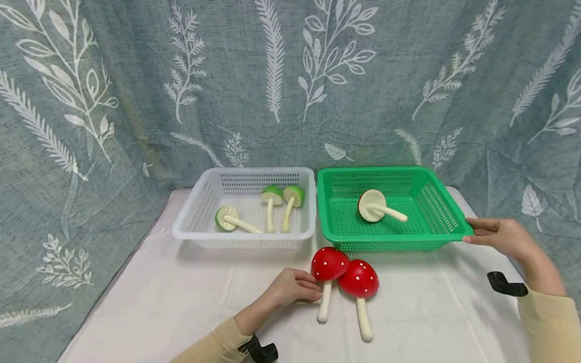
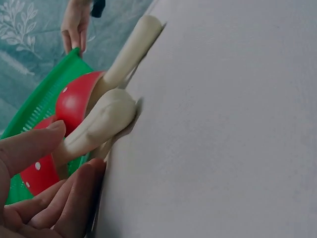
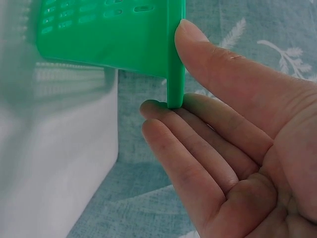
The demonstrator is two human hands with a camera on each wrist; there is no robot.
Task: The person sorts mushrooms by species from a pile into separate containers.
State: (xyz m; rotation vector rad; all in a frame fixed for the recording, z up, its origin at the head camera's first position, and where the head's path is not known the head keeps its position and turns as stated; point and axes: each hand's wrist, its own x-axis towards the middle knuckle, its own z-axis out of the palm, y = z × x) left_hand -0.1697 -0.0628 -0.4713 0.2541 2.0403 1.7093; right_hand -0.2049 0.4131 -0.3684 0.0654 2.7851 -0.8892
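Observation:
Two red toy mushrooms with white dots lie in front of the baskets, their caps overlapping. My left hand (image 1: 295, 287) is at the left one, a red mushroom (image 1: 324, 302), thumb and fingertips parted on either side of its pale stem (image 2: 94, 124). To its right lies the other red mushroom (image 1: 359, 280). With my right hand (image 1: 504, 239) I pinch the right front corner of a green basket (image 1: 386, 238), thumb (image 3: 195, 32) against the rim and fingertips under it. Inside the basket rests another red-capped mushroom (image 1: 373, 205), pale underside showing.
A white basket (image 1: 245, 236) stands left of the green one and holds several green-capped mushrooms (image 1: 294, 195). Both stand toward the back of a table with a white cloth (image 1: 181, 302). A leaf-patterned curtain (image 1: 290, 101) hangs behind and at the sides.

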